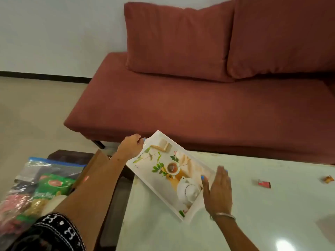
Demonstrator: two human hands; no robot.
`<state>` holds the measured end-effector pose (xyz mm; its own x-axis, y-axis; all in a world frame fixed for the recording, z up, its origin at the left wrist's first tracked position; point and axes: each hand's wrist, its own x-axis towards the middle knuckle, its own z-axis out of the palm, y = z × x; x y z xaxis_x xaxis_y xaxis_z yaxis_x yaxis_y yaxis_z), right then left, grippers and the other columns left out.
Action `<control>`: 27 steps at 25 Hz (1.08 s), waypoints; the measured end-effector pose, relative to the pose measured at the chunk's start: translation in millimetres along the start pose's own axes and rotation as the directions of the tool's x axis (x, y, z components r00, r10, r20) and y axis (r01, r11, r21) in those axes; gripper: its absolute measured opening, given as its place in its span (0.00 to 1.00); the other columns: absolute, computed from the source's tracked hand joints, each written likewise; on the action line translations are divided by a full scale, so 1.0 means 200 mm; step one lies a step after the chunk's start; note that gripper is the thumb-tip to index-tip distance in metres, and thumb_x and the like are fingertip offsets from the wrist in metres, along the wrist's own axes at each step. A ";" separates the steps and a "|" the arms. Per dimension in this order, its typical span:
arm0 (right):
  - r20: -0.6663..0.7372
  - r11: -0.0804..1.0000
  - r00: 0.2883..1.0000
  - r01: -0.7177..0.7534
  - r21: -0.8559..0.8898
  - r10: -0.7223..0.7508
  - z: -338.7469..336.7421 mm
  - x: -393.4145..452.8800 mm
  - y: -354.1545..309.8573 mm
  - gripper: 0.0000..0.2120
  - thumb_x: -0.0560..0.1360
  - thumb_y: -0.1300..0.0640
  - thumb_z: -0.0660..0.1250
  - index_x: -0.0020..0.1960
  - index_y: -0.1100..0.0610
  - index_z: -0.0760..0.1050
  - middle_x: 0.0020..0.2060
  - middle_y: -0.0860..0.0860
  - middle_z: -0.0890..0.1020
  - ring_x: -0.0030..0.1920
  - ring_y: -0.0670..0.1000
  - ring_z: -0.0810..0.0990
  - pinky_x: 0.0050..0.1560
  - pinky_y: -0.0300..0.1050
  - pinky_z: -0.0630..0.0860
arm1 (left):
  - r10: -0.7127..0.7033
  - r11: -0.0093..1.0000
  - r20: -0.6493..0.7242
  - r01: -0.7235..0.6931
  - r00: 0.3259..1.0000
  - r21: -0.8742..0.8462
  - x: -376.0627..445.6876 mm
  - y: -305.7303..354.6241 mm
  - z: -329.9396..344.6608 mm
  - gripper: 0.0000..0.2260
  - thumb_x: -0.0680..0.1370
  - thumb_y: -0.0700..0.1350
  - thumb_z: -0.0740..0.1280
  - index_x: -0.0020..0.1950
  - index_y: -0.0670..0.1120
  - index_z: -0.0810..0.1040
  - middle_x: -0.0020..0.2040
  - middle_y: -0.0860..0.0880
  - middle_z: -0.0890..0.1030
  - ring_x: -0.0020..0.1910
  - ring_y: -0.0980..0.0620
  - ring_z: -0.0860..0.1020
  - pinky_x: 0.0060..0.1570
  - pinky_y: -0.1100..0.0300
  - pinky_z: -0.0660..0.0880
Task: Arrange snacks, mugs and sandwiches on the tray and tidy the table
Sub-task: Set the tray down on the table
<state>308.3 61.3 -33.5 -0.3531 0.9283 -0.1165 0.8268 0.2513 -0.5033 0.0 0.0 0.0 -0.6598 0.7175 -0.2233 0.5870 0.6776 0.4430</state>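
Observation:
A white tray printed with a teapot, a cup and leaves lies slanted across the left end of the pale table, its far corner hanging past the table's edge. My left hand grips the tray's far left rim. My right hand rests flat with fingers straight against the tray's near right rim, thumb over the rim. The tray holds nothing.
A red wrapper and an orange wrapper lie on the table at the right. A clear zip bag full of snack packets sits lower left beside a brown box. A rust-red sofa stands behind the table.

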 end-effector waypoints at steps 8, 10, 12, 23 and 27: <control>0.108 0.845 0.898 -0.438 0.307 0.427 0.47 -0.01 0.28 0.28 0.74 0.65 0.65 0.70 0.68 0.59 0.67 0.68 0.66 0.67 0.65 0.65 0.66 0.56 0.63 | -0.162 0.987 0.034 0.162 0.986 -0.016 0.34 -0.24 0.41 0.19 0.81 0.42 0.53 0.71 0.37 0.62 0.73 0.38 0.64 0.72 0.41 0.61 0.70 0.50 0.60; 0.091 0.788 0.859 -0.500 0.360 0.504 0.55 0.01 0.33 0.24 0.74 0.66 0.64 0.68 0.67 0.64 0.62 0.68 0.72 0.63 0.64 0.71 0.61 0.55 0.67 | -0.196 0.981 0.058 0.196 0.979 -0.001 0.41 -0.30 0.47 0.21 0.81 0.43 0.52 0.73 0.37 0.57 0.74 0.38 0.60 0.74 0.42 0.58 0.71 0.50 0.57; 0.089 0.738 0.831 -0.531 0.417 0.548 0.59 0.01 0.35 0.18 0.75 0.64 0.64 0.65 0.64 0.70 0.58 0.65 0.76 0.59 0.63 0.75 0.59 0.52 0.68 | -0.248 0.968 0.073 0.249 0.966 -0.010 0.46 -0.35 0.51 0.23 0.81 0.46 0.51 0.73 0.36 0.55 0.75 0.38 0.58 0.74 0.41 0.57 0.71 0.49 0.56; 0.144 0.703 0.837 -0.526 0.478 0.529 0.49 0.06 0.47 0.14 0.71 0.65 0.69 0.55 0.56 0.78 0.48 0.58 0.84 0.49 0.58 0.81 0.51 0.44 0.71 | -0.501 0.802 -0.003 0.463 0.866 -0.377 0.60 -0.44 0.55 0.09 0.75 0.41 0.64 0.51 0.37 0.78 0.50 0.40 0.80 0.43 0.45 0.77 0.42 0.57 0.73; 0.141 0.773 0.877 -0.473 0.423 0.459 0.28 0.17 0.59 0.16 0.69 0.67 0.69 0.55 0.56 0.80 0.47 0.57 0.84 0.47 0.56 0.81 0.53 0.47 0.74 | -0.511 0.667 0.132 0.488 0.850 -0.563 0.38 -0.45 0.52 0.06 0.74 0.34 0.66 0.49 0.36 0.79 0.51 0.37 0.80 0.34 0.50 0.77 0.39 0.55 0.75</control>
<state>369.5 106.6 -145.7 0.0085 0.8910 -0.4540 0.6210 -0.3606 -0.6959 -54.7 9.5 -147.0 -0.7986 0.2846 -0.5303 -0.1952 0.7111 0.6755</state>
